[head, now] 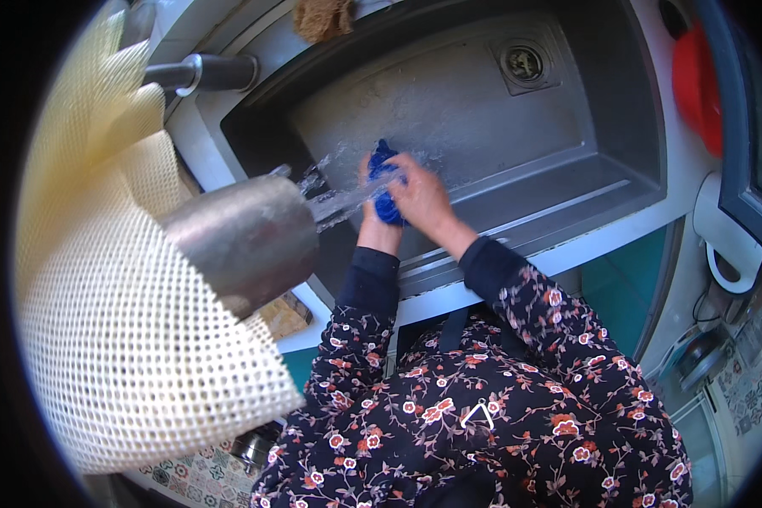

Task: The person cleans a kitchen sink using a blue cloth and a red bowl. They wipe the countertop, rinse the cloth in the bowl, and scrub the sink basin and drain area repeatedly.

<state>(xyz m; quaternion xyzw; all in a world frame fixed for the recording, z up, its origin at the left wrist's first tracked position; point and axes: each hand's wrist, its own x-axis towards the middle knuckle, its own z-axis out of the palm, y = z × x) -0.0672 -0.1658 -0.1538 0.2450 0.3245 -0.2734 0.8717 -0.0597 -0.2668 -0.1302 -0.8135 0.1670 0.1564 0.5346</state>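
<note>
Over the stainless steel sink [546, 127], my left hand [381, 232] supports a crumpled blue cloth [387, 211] from below. My right hand [424, 195] presses on the cloth from above, its fingers curled over it. Between both hands the cloth is bunched, and its exact kind is hard to tell. Water [343, 202] streams from a metal tap spout [254, 235] onto the hands and the cloth, splashing around them. Part of the left hand is hidden behind the cloth and the water.
A cream perforated mesh sheet [159, 355] hangs close by on the left, partly covering the spout. The tap's base [222, 73] stands at the sink's left rim. A brown fibrous scrubber [322, 19] lies behind the basin. The drain [523, 63] is far right; a red basin [697, 92] stands beyond.
</note>
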